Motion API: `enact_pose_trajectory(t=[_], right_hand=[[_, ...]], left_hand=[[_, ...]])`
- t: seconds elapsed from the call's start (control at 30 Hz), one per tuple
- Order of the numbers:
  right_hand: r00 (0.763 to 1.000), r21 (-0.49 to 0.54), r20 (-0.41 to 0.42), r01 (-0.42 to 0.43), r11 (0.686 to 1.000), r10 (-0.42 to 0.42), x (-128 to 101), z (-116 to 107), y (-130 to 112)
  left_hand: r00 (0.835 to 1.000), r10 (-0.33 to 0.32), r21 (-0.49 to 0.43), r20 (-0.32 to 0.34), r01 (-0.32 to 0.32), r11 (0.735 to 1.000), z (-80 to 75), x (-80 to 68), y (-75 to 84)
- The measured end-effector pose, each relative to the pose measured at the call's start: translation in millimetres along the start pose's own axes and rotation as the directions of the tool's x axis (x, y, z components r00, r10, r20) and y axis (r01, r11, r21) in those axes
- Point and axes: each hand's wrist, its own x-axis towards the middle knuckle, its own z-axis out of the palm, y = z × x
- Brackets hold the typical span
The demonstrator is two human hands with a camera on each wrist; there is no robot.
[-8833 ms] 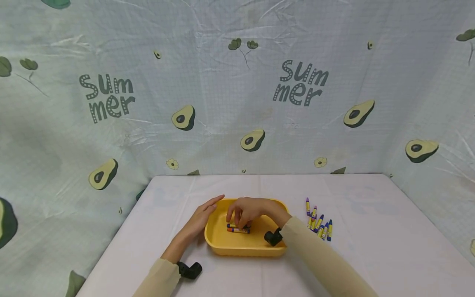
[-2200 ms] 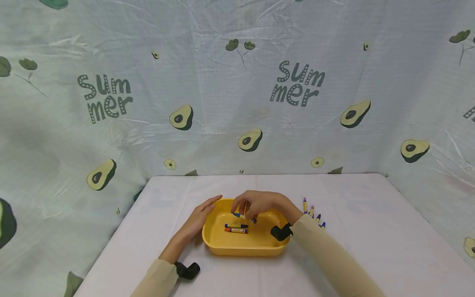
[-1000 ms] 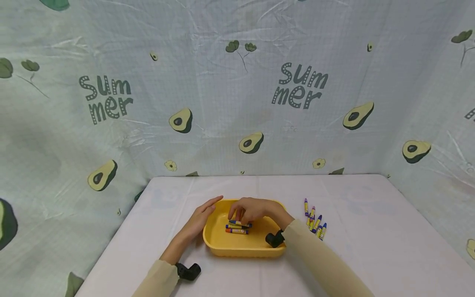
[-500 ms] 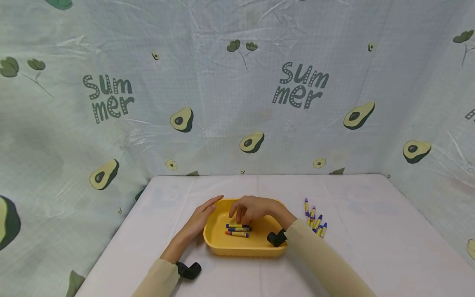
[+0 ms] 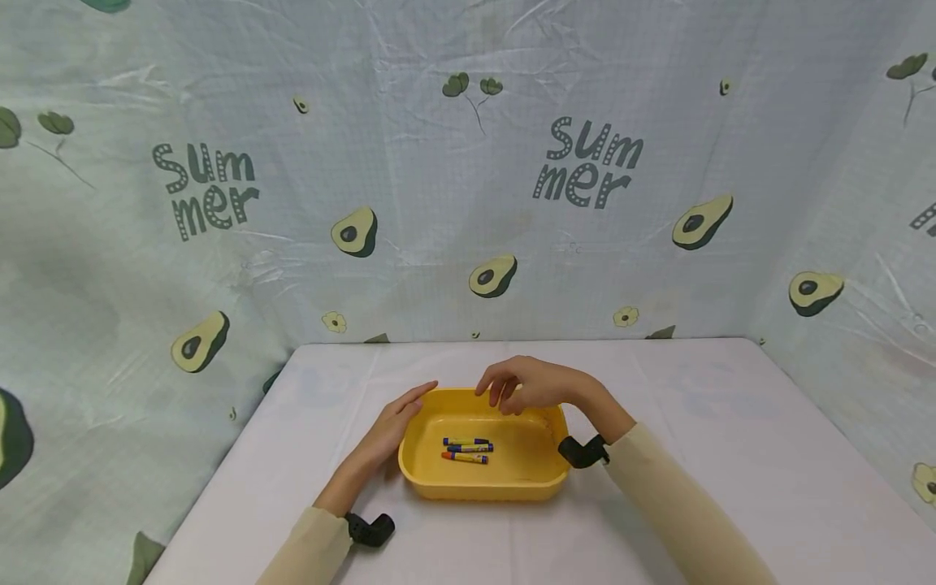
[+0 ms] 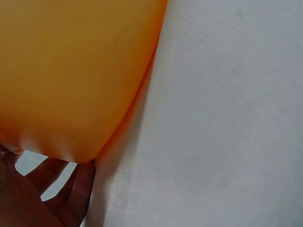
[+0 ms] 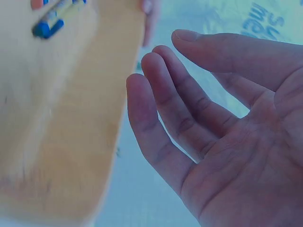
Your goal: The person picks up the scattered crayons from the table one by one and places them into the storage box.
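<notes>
The right hand (image 5: 535,383) has risen, its fingers loosely spread and holding nothing; so the three crayons (image 5: 470,448) lie released inside the yellow tray (image 5: 486,492), which the left hand (image 5: 390,428) touches, fingers extended.

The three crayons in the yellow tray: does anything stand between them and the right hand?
Nothing visible does. The empty right hand hangs near the far rim of the tray; the crayons lie uncovered inside. The left hand touches the tray's left end, aside from that path.

I see the left hand (image 5: 393,422) touching a yellow tray (image 5: 486,492). Right of this hand, three crayons (image 5: 470,448) lie inside; the right hand (image 5: 530,383) hovers higher.
</notes>
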Motion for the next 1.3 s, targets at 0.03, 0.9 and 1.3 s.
enact_pose_trajectory(t=[0.03,0.9,1.3], right_hand=[[1.0,0.003,-0.012,0.0,1.0,0.0,-6,-3,1],[0.944,0.139,-0.257,-0.177,0.974,0.208,-143,-18,106],[0.926,0.089,-0.322,-0.18,0.98,0.199,-136,-14,133]], left_hand=[[1.0,0.0,-0.002,0.001,0.0,1.0,0.0,-0.4,0.2],[1.0,-0.019,-0.02,0.007,0.019,1.0,-4.2,-5.1,0.3],[1.0,0.004,-0.024,0.027,-0.003,1.0,-2.3,-2.1,2.3]])
